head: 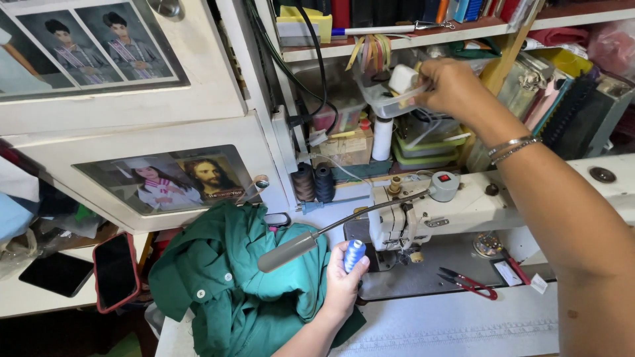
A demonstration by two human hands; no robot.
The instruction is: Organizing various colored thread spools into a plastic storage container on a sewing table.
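The left hand (340, 281) is closed around a blue thread spool (354, 254), which stands upright out of the fist, just above the green shirt (225, 284) and in front of the sewing machine (423, 211). The right hand (450, 84) reaches up to the shelf, its fingers pinched on the rim of a clear plastic box (387, 99). Red snips (468, 283) lie on the machine bed, well apart from both hands.
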